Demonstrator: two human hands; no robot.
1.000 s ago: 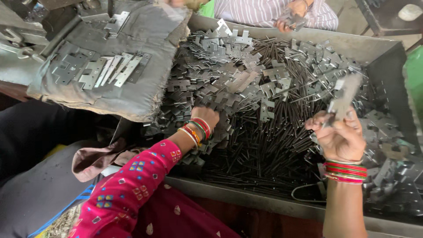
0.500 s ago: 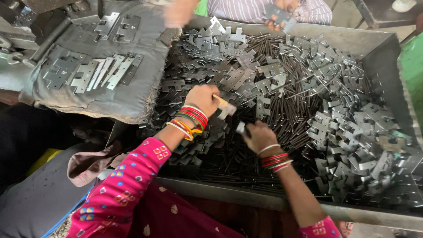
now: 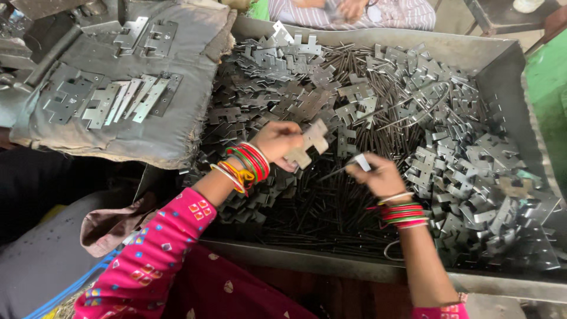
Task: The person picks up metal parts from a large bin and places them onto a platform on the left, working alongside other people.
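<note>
Gripping a hinge plate point(image 3: 308, 143) (tilted), left hand point(image 3: 277, 142) hovers over tray point(image 3: 502, 71).

My left hand point(image 3: 277, 142) is raised, fingers curled shut around a flat piece, forearm in a pink sleeve with bangles at the wrist. My right hand point(image 3: 378, 176) sits just beside it, fingertips pinched together, bangles stacked on its bare wrist.

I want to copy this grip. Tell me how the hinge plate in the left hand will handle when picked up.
The hinge plate looks like thin flat sheet metal, so probably stiff and light. Its notched edges may snag plates in the tray. The left hand pinches it by one end, so it likely won't flop.
</note>
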